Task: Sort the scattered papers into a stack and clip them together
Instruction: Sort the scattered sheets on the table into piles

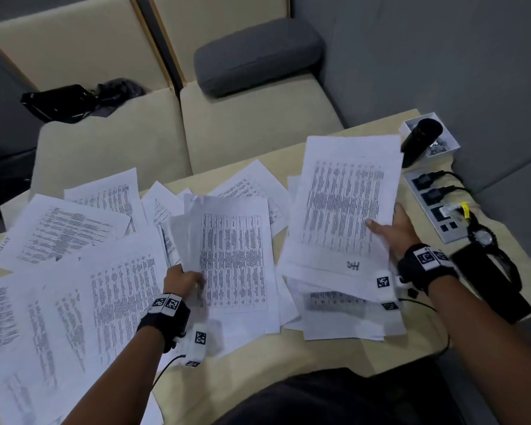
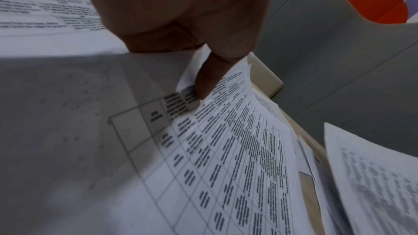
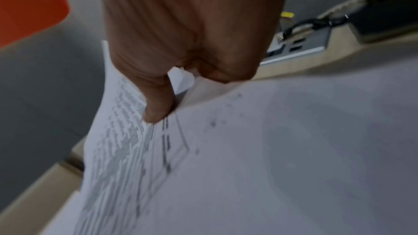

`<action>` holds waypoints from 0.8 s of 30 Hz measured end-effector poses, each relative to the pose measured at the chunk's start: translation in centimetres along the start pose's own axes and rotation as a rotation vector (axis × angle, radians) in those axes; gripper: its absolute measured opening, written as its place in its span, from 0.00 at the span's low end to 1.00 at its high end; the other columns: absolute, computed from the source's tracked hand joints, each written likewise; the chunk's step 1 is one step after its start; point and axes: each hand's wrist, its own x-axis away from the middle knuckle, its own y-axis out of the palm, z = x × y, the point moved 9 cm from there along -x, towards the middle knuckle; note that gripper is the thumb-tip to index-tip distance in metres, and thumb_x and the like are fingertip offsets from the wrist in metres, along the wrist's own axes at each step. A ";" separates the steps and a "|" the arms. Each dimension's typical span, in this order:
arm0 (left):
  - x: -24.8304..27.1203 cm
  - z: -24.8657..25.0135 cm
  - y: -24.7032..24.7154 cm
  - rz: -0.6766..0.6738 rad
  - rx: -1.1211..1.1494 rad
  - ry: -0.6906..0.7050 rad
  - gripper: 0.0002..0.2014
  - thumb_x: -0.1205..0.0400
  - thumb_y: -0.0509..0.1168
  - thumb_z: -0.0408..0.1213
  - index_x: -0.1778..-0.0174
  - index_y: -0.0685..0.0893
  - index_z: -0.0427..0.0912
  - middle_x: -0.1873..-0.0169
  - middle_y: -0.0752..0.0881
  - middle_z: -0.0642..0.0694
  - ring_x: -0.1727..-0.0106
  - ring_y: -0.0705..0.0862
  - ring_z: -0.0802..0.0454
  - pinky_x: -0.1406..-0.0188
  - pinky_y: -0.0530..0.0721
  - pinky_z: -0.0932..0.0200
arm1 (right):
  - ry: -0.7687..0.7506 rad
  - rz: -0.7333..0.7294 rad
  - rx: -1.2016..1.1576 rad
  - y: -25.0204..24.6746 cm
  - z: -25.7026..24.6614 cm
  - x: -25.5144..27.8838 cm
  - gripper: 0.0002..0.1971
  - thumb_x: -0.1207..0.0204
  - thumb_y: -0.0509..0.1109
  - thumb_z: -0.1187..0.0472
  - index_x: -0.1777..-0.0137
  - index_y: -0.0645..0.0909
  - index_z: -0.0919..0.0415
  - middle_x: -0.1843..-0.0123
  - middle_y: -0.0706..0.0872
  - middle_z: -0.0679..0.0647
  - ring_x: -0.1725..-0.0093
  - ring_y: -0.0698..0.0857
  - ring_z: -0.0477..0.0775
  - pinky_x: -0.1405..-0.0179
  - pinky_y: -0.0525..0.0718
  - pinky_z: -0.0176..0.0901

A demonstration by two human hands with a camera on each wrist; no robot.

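Note:
Printed white papers (image 1: pixel 74 240) lie scattered over the left and middle of the beige table (image 1: pixel 344 354). My left hand (image 1: pixel 183 279) pinches the near-left edge of a small bundle of sheets (image 1: pixel 233 259) with a printed table on top; the left wrist view shows its thumb (image 2: pixel 203 85) pressed on that bundle (image 2: pixel 226 149). My right hand (image 1: pixel 393 228) grips the right edge of another gathered sheaf (image 1: pixel 344 204), lifted above more papers (image 1: pixel 350 317). In the right wrist view the thumb (image 3: pixel 158 106) lies on the top sheet (image 3: pixel 248 167). A white box (image 1: pixel 451 142) with small clips stands at the far right corner.
A black cylinder (image 1: pixel 420 136) leans by the box. A grey power strip (image 1: pixel 432 207) with plugs, a wristwatch (image 1: pixel 482 237) and a black case (image 1: pixel 491 283) line the table's right edge. Beige sofa seats (image 1: pixel 242 124), a grey cushion (image 1: pixel 258 56) and a black bag (image 1: pixel 62 101) sit behind.

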 end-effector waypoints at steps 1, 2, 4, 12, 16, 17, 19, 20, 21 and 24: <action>-0.4 -0.2 0.2 -0.009 0.010 -0.005 0.16 0.49 0.71 0.35 0.66 0.86 0.33 0.64 0.91 0.35 0.60 0.89 0.38 0.57 0.91 0.38 | -0.003 0.013 -0.080 0.8 -0.3 0.7 0.26 0.26 0.75 0.72 0.30 0.74 0.58 0.37 0.86 0.54 0.39 0.85 0.54 0.35 0.81 0.56; 0.1 0.3 0.3 -0.025 -0.005 -0.006 0.17 0.49 0.72 0.37 0.66 0.85 0.33 0.63 0.90 0.35 0.60 0.89 0.39 0.56 0.91 0.38 | 0.003 -0.002 -0.155 1.8 -0.4 1.4 0.28 0.28 0.76 0.71 0.29 0.74 0.62 0.36 0.86 0.55 0.40 0.86 0.55 0.36 0.82 0.55; 1.3 1.6 0.8 -0.057 0.009 0.028 0.12 0.42 0.72 0.32 0.65 0.83 0.31 0.65 0.88 0.35 0.63 0.86 0.41 0.54 0.90 0.38 | 0.041 -0.088 -0.284 4.5 0.0 2.8 0.39 0.38 0.83 0.61 0.26 0.74 0.64 0.35 0.86 0.57 0.40 0.87 0.55 0.39 0.86 0.52; 3.5 2.8 3.7 -0.185 0.255 -0.006 0.36 0.22 0.64 0.61 0.27 0.76 0.36 0.31 0.79 0.39 0.28 0.76 0.38 0.25 0.70 0.41 | 0.109 -0.208 0.501 14.2 5.2 7.0 0.26 0.24 0.73 0.65 0.27 0.70 0.64 0.36 0.84 0.60 0.47 0.84 0.56 0.48 0.82 0.42; 5.6 5.1 4.5 -0.202 0.206 0.125 0.39 0.40 0.76 0.68 0.45 0.84 0.40 0.48 0.87 0.39 0.49 0.86 0.44 0.41 0.83 0.48 | 0.037 -0.427 0.783 19.0 6.7 9.2 0.32 0.18 0.65 0.59 0.18 0.57 0.64 0.28 0.78 0.64 0.35 0.82 0.63 0.36 0.81 0.48; 5.9 5.4 4.4 -0.177 0.134 0.172 0.28 0.36 0.80 0.56 0.50 0.84 0.39 0.55 0.89 0.41 0.56 0.88 0.45 0.48 0.88 0.49 | 0.018 -0.491 0.832 19.8 6.9 9.9 0.32 0.18 0.65 0.58 0.18 0.57 0.64 0.29 0.79 0.64 0.35 0.82 0.62 0.37 0.81 0.47; 6.5 6.0 3.9 -0.112 0.011 0.253 0.16 0.29 0.79 0.38 0.52 0.84 0.33 0.66 0.88 0.43 0.68 0.89 0.48 0.68 0.91 0.54 | -0.013 -0.525 0.854 20.2 6.6 10.4 0.28 0.19 0.67 0.58 0.22 0.65 0.64 0.36 0.83 0.61 0.40 0.83 0.59 0.44 0.80 0.39; 7.0 6.5 3.4 -0.101 0.008 0.287 0.15 0.27 0.78 0.36 0.52 0.83 0.31 0.68 0.88 0.41 0.72 0.88 0.48 0.72 0.90 0.51 | -0.037 -0.487 0.805 19.8 5.6 10.3 0.23 0.21 0.70 0.58 0.28 0.71 0.62 0.42 0.84 0.57 0.44 0.82 0.56 0.47 0.80 0.34; 7.6 7.2 2.6 -0.098 0.042 0.321 0.15 0.27 0.78 0.36 0.53 0.83 0.30 0.68 0.88 0.38 0.72 0.88 0.45 0.71 0.91 0.44 | -0.049 -0.441 0.722 19.1 4.4 9.9 0.21 0.24 0.75 0.58 0.34 0.75 0.60 0.47 0.83 0.53 0.45 0.81 0.54 0.45 0.81 0.33; 11.4 10.6 -1.1 -0.081 0.230 0.469 0.14 0.28 0.78 0.32 0.53 0.84 0.30 0.63 0.90 0.34 0.63 0.90 0.37 0.60 0.91 0.38 | -0.052 -0.372 0.337 17.4 -0.8 9.1 0.40 0.40 0.86 0.50 0.29 0.73 0.55 0.31 0.79 0.51 0.31 0.78 0.53 0.27 0.74 0.52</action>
